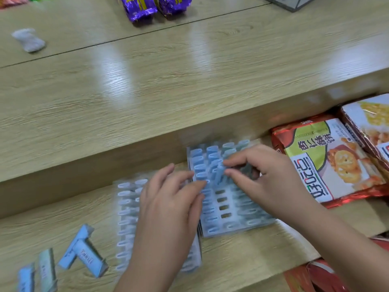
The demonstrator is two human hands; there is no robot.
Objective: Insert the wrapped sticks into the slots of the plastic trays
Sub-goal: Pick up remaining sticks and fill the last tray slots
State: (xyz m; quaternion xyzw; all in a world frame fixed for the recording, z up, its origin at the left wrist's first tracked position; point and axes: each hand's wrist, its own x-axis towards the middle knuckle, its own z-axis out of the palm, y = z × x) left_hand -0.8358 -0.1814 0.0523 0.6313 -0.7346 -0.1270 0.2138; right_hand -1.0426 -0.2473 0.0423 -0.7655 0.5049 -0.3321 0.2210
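Nearest on the tabletop point(231, 260), at lower left, four loose sticks point(90, 258) lie flat, closer to the left hand point(168, 207); blur makes that count unsure. The left hand lies flat, fingers nearly straight, over the left tray point(117, 207), its fingertips touching the right tray point(227, 232). Just beyond, the right hand point(267, 178) pinches one wrapped stick point(219, 173), its long axis near upright, in the middle column. Four empty slots point(222, 200) sit just nearer than it. Farther right lie two biscuit packs point(328, 161), and two purple packs point(143, 9) sit farthest.

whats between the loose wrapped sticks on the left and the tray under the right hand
A second plastic tray, partly covered by the left hand, as the head view shows.
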